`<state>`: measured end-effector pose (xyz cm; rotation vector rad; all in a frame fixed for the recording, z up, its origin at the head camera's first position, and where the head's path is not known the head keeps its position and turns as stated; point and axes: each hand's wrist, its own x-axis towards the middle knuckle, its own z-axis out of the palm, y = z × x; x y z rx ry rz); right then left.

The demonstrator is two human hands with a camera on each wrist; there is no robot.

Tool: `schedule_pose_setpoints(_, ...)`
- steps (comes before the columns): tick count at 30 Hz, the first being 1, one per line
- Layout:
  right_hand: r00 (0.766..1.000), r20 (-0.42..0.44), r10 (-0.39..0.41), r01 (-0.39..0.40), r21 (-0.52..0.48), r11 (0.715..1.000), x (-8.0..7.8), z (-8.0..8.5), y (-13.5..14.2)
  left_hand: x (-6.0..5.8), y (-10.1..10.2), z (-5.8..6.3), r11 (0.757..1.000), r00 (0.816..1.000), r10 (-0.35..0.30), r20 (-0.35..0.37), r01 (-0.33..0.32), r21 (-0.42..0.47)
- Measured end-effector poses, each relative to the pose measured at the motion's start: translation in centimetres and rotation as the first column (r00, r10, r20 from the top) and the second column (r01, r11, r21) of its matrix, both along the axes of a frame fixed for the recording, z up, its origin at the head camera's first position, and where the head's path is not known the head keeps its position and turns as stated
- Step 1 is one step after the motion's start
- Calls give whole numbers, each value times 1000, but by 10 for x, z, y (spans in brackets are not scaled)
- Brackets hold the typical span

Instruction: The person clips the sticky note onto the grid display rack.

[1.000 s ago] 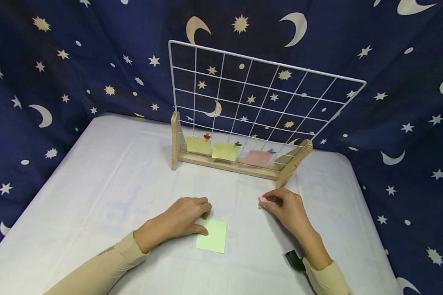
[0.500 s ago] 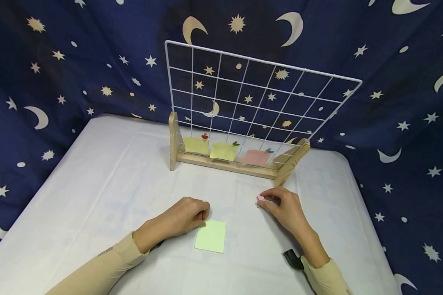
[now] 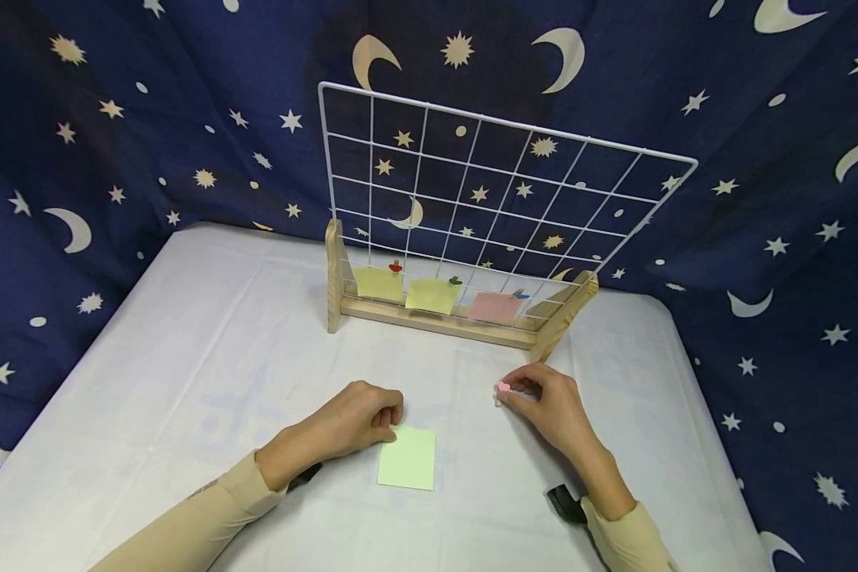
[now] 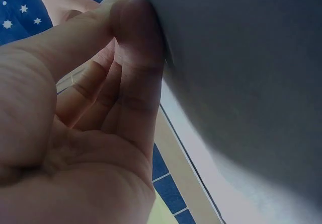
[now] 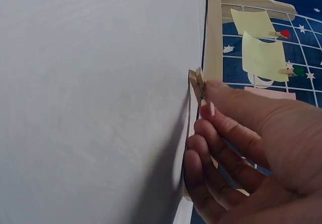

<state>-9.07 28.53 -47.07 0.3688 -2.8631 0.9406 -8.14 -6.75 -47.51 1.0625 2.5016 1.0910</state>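
A pale green sticky note (image 3: 406, 459) lies on the white table in the head view. My left hand (image 3: 357, 419) pinches its top edge, thumb and forefinger tips meeting there; in the left wrist view the thumb (image 4: 75, 48) presses on the forefinger and the other fingers curl behind. To the right, my right hand (image 3: 554, 400) holds a small wooden clothespin with a pink heart (image 3: 503, 387) between thumb and fingertips, low over the table. The right wrist view shows the clothespin's wooden ends (image 5: 195, 78) poking out past the thumb.
Behind the hands stands a white wire grid (image 3: 508, 191) in a wooden base (image 3: 436, 322). Two yellow notes (image 3: 379, 284) and a pink note (image 3: 495, 307) hang low on it from red, green and blue clothespins. A starry dark blue curtain (image 3: 114, 238) surrounds the table (image 3: 257, 349).
My left thumb has drawn back from the green note's face to its top edge, where it closes against the forefinger. The right hand keeps its hold on the clothespin, almost still.
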Motion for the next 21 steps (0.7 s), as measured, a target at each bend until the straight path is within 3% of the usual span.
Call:
schedule_pose_setpoints(10, 998, 8, 61, -60, -96, 994, 0, 0, -3, -2, -1, -1, 1000, 1000, 15, -6, -15, 20)
schedule_pose_setpoints(16, 997, 21, 78, -75, -105, 992, 0, 2, -6, -4, -1, 0, 999, 999, 18, -39, -16, 52)
schedule_pose_setpoints(21, 997, -6, 76, -76, -111, 991, 0, 4, -6, -6, -1, 5, 994, 995, 64, -73, -57, 94)
